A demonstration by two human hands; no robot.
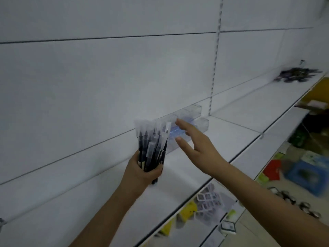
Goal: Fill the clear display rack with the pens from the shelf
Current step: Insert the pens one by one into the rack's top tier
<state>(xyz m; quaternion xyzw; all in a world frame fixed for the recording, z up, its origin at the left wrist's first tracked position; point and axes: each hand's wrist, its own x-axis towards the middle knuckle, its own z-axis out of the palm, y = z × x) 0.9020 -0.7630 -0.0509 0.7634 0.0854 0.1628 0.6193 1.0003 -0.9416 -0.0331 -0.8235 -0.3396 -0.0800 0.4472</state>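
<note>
We see our left hand (142, 168) curled around a bundle of pens (153, 145), held upright with their clear caps on top. Our right hand (197, 145) reaches forward with fingers straight and spread, holding nothing, just in front of the clear display rack (188, 120) on the white shelf (231, 125). More pens (297, 74) lie piled far along the shelf to the right.
</note>
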